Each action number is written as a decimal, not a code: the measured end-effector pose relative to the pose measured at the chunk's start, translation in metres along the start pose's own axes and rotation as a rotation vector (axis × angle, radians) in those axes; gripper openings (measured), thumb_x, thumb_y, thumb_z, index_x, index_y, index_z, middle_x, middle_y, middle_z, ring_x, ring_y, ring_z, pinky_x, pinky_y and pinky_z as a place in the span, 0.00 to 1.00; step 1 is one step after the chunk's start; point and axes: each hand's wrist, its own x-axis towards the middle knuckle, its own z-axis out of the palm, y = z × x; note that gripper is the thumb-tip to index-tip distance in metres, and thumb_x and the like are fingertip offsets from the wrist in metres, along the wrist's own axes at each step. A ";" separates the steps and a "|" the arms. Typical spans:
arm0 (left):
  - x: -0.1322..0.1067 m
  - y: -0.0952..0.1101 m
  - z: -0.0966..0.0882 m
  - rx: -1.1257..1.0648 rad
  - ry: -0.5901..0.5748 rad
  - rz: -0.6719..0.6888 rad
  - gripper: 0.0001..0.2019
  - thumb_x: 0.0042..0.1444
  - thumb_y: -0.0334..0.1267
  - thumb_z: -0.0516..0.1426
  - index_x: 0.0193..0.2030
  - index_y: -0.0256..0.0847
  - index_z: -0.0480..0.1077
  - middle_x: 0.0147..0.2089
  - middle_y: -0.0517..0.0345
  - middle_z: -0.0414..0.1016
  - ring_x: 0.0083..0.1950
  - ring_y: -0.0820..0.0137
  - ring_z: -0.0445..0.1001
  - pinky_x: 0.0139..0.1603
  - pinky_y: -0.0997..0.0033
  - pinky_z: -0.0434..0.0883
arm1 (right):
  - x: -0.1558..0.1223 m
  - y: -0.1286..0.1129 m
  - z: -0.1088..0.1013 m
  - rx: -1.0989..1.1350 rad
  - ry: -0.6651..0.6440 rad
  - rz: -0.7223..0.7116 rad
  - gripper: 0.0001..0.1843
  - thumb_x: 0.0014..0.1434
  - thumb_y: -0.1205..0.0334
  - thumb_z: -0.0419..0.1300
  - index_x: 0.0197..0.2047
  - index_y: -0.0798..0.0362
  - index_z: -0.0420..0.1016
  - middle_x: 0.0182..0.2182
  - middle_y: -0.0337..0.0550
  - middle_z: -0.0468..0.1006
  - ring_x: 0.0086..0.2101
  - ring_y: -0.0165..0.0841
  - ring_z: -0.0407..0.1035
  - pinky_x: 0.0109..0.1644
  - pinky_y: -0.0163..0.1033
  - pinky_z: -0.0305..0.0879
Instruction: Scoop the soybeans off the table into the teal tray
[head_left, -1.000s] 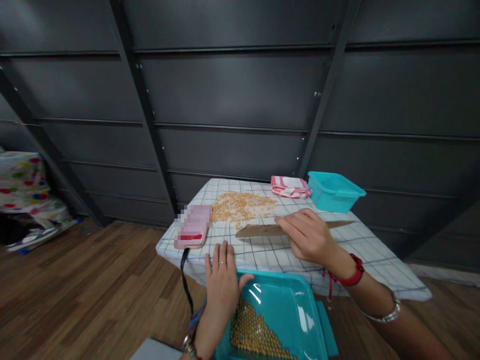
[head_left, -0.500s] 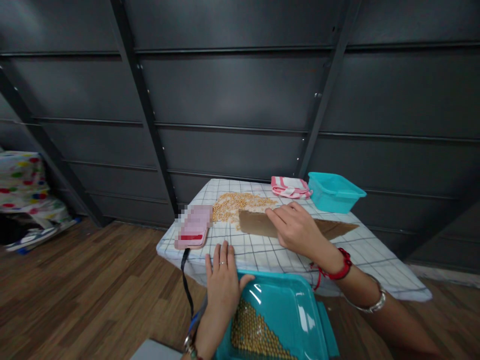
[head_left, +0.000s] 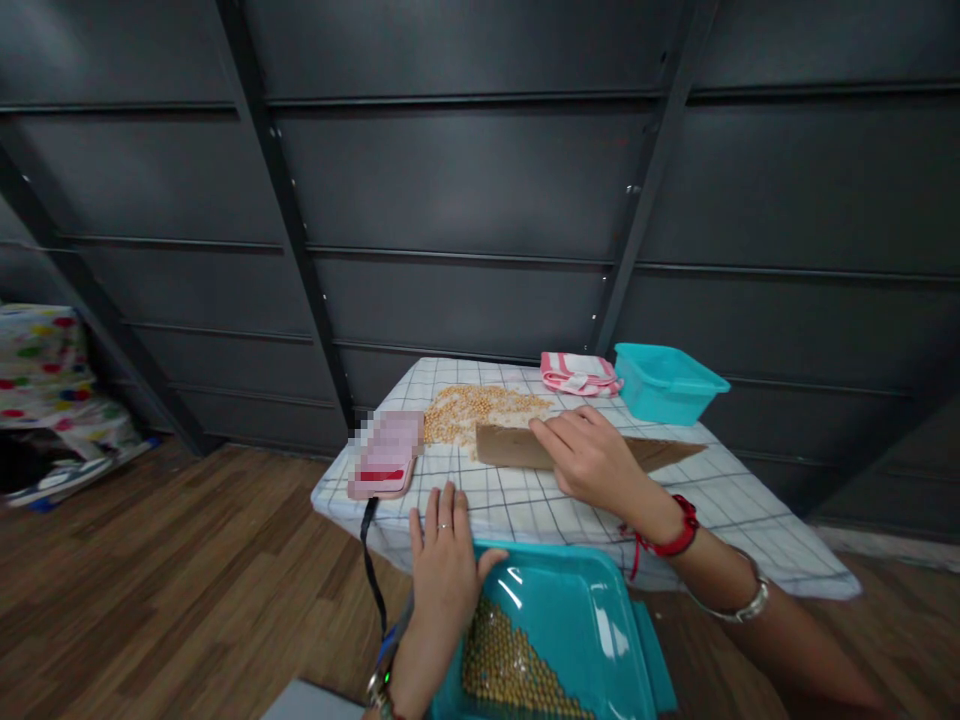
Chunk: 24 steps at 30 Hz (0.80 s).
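My left hand (head_left: pixel 444 560) grips the near-left rim of a teal tray (head_left: pixel 570 610) held at the table's front edge; its fingers lie flat on the checked cloth and the thumb hooks inside the rim. Yellow grains (head_left: pixel 510 670) lie heaped in the tray's near corner. My right hand (head_left: pixel 592 455) is closed on a long brown cardboard strip (head_left: pixel 660 453), held on its edge across the table. Just beyond the strip lies a spread pile of yellow grains (head_left: pixel 472 408) on the cloth.
A small table with a white checked cloth (head_left: pixel 750 520) stands against a dark metal wall. On it are a pink phone (head_left: pixel 386 452) with a black strap, a pink striped cloth (head_left: pixel 579 373) and a teal tub (head_left: pixel 667 380). Wooden floor surrounds; coloured bedding (head_left: pixel 45 380) lies at left.
My right hand has moved away from me with the cardboard strip and tilted it up on its edge, up against the near side of the grain pile. My left hand has stayed on the tray.
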 end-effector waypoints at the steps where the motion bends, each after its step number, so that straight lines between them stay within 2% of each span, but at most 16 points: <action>1: 0.000 0.000 0.000 -0.004 -0.001 -0.003 0.41 0.46 0.65 0.39 0.54 0.32 0.60 0.56 0.37 0.63 0.58 0.52 0.58 0.56 0.46 0.53 | -0.003 0.004 0.002 -0.011 0.007 0.003 0.17 0.48 0.75 0.44 0.38 0.64 0.70 0.25 0.48 0.69 0.27 0.34 0.57 0.33 0.40 0.50; 6: 0.000 -0.001 0.000 -0.002 0.016 0.001 0.41 0.46 0.65 0.39 0.53 0.32 0.62 0.55 0.38 0.64 0.57 0.52 0.59 0.56 0.47 0.54 | -0.016 0.015 0.006 -0.036 0.044 0.020 0.18 0.50 0.76 0.44 0.39 0.64 0.70 0.25 0.47 0.70 0.28 0.34 0.58 0.32 0.41 0.51; 14: 0.001 -0.001 -0.005 0.007 0.039 0.017 0.40 0.46 0.65 0.39 0.52 0.31 0.63 0.55 0.39 0.65 0.56 0.53 0.61 0.54 0.48 0.58 | -0.029 0.009 -0.003 0.030 0.072 -0.068 0.16 0.51 0.77 0.44 0.39 0.64 0.70 0.26 0.48 0.72 0.28 0.33 0.58 0.33 0.40 0.54; 24: 0.001 -0.001 -0.003 0.001 0.035 0.019 0.40 0.47 0.65 0.39 0.52 0.31 0.63 0.55 0.39 0.65 0.57 0.52 0.61 0.54 0.48 0.58 | -0.034 0.013 0.015 -0.012 0.096 -0.066 0.16 0.52 0.77 0.44 0.39 0.63 0.69 0.26 0.46 0.72 0.27 0.32 0.59 0.32 0.39 0.55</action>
